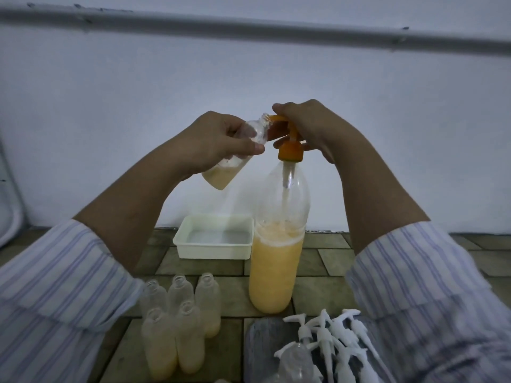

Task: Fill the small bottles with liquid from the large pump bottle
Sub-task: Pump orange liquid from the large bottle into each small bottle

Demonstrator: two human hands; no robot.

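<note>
A large clear pump bottle stands on the tiled surface, a bit over half full of orange liquid, with an orange pump head. My right hand grips the pump head from above, fingers curled over it. My left hand holds a small clear bottle tilted, its open neck against the orange spout. Pale liquid sits in its lower end. Several small open bottles stand at the front left, partly filled with pale orange liquid.
A white rectangular tub sits behind the bottles near the wall. At the front right, several white pump tops lie on a grey mat, beside a clear bottle with a pump. Striped sleeves cover both forearms.
</note>
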